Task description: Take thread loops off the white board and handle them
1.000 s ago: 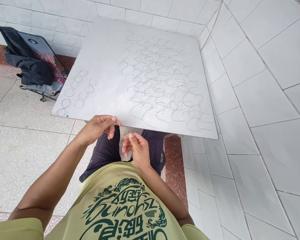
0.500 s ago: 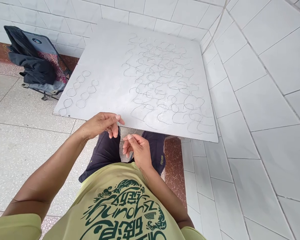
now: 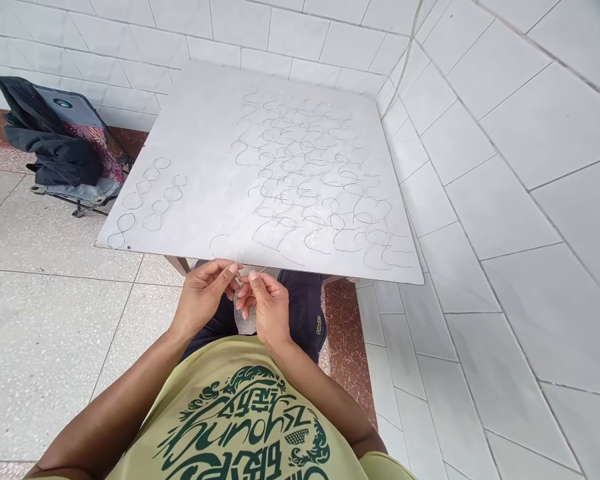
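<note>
Pinching a thin wire (image 3: 223,235)

The left hand (image 3: 203,298) and the right hand (image 3: 270,310) have come close together now, almost touching at the fingertips. A moment ago there was a wider gap between them. Both hands pinch the wire between their fingertips, and neither hand is open. A small round loop of the wire now sticks up above the fingers, in front of the near edge of the white board (image 3: 195,120). The hands are just below that edge, over the person's dark shorts (image 3: 303,313).

On the board lie two short chains of wire loops (image 3: 173,193) on the left. On the right is one big patch of curly wire shapes (image 3: 300,167), with too many curls to count. One folding chair (image 3: 55,160) stands by the wall, with a black cloth (image 3: 50,150) on it.
</note>
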`<state>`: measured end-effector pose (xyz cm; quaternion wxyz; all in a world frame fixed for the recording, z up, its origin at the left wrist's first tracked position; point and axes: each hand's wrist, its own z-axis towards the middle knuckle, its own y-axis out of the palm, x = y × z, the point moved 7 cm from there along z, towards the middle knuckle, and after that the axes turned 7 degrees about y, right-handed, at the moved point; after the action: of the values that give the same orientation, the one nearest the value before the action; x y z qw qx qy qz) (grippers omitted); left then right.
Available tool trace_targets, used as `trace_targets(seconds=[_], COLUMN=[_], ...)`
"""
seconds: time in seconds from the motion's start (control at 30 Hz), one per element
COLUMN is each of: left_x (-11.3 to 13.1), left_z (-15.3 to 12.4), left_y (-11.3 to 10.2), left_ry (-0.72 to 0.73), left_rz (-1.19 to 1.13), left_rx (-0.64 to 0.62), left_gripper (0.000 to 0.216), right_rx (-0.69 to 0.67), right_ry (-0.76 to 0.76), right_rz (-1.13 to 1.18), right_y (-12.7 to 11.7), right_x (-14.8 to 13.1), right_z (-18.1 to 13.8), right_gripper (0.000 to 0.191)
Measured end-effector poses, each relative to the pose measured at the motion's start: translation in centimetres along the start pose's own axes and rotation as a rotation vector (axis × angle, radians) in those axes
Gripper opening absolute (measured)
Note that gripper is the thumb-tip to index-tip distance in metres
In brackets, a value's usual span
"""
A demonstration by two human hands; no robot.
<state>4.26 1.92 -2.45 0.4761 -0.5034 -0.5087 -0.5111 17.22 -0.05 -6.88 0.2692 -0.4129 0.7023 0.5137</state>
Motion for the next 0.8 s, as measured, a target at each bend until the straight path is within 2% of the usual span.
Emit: trace_targets(seconds=[0.1, 0.43, 0.57, 0.67, 0.8], left_x=[0.2, -0.3, -0.5, -0.3, 0.4], left_z=[0.1, 0.6, 0.7, 0.6, 0.3], left_y=[-0.3, -0.3, -0.8, -1.2, -1.3], left_ry=[0.021, -0.036, -0.042, 0.014, 0.185], left_rz=[0.021, 0.017, -0.008, 0.043, 0.183], left_rx=[0.025, -0.108, -0.078, -0.07, -0.103], left_gripper=[0.03, 0.029, 0.029, 0.027, 0.021], right_rx=[-0.033, -0.106, -0.111, -0.096, -0.08], right_ry=[0.027, 0.073, 0.095, 0.124, 0.144], right_rz=[-0.06, -0.203, -0.176, -0.158, -0.23], right_y=[0.1, -0.1, -0.2, -0.7, -1.5], right_x=[0.5, 0.0, -0.2, -0.4, -0.5], right_z=[0.1, 0.0, 0.1, 0.5, 1.3], right_gripper=[0.036, 0.039, 0.04, 0.043, 0.047])
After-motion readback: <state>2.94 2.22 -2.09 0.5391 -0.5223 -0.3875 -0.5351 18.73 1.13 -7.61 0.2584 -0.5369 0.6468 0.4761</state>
